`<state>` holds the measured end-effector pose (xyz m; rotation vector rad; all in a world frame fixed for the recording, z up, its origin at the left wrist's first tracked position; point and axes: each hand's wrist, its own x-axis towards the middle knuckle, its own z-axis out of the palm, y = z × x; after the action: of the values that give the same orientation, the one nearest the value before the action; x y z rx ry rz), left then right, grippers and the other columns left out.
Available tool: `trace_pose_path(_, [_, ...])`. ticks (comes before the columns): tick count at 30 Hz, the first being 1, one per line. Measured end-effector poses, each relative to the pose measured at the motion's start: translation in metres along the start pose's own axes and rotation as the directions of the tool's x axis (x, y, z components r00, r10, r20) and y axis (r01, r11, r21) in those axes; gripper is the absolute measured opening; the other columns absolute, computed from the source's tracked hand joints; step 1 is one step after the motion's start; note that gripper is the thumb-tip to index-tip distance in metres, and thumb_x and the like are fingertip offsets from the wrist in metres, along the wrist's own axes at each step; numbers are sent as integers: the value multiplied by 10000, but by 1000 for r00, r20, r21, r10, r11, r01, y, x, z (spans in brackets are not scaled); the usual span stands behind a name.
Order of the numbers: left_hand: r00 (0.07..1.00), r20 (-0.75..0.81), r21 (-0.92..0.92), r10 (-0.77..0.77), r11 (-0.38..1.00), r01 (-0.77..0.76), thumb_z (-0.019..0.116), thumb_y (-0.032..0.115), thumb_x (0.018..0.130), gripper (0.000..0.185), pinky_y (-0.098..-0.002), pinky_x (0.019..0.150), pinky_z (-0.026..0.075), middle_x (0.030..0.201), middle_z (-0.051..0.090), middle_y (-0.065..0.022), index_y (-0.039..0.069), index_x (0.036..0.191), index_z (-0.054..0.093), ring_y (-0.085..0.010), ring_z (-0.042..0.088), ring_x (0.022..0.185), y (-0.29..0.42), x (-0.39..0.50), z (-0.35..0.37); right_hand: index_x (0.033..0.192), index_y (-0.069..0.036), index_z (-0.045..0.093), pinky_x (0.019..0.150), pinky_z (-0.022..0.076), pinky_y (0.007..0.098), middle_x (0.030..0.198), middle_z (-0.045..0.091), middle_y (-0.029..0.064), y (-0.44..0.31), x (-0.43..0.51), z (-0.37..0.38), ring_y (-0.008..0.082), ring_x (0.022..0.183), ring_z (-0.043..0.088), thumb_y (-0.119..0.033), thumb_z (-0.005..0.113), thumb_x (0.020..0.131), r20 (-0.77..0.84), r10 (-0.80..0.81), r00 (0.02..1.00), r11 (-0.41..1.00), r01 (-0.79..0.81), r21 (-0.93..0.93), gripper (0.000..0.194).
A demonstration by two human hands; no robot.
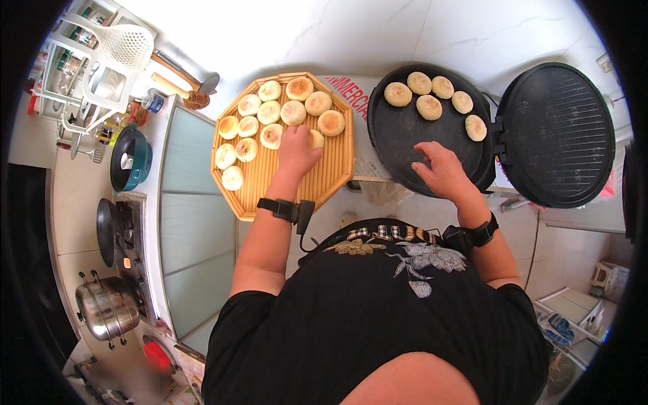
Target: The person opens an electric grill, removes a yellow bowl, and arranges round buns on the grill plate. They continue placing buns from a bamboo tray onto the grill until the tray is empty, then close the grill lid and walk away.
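Observation:
My left hand [298, 154] is over an octagonal bamboo tray [283, 187], its fingers and thumb on a small round flatbread [317, 139] that the hand partly covers. Several more flatbreads lie on the tray, such as a browned flatbread [331, 123] near its right edge. My right hand [439, 169] hovers over the near part of a black electric griddle pan [405, 147], thumb and fingers apart and nothing between them. Several paler flatbreads, among them a flatbread [429, 107], lie towards the far and right side of the pan.
The griddle's ribbed lid [559, 134] is hinged back on the right. At left are a teal pot [130, 158], a black wok [107, 233] and a steel steamer pot [107, 308]. A rack with a white strainer ladle [126, 48] stands far left, beside the white wall [354, 35].

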<state>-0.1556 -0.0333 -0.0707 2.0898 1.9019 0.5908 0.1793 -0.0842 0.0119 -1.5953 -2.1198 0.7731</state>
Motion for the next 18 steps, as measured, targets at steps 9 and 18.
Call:
trace_pose_path(9, [874, 478, -764, 93, -446, 465, 502, 188, 943, 379, -489, 881, 557, 1213, 614, -156, -16, 1262, 510, -313, 633, 1063, -13, -25, -23, 1114, -3, 602, 735, 508, 389, 951, 629, 168, -4, 3, 18, 303, 812, 627, -140, 691, 804, -49, -105, 993, 994, 105, -5, 351])
trace_pose_path(18, [887, 462, -880, -10, -130, 457, 538, 140, 919, 356, -453, 871, 558, 1231, 604, -157, 0, 1246, 534, -304, 633, 1060, -15, -33, -20, 1105, -13, 608, 776, 499, 414, 990, 630, 177, -16, 5, 20, 335, 873, 619, -170, 673, 816, 7, -93, 996, 996, 93, -7, 335])
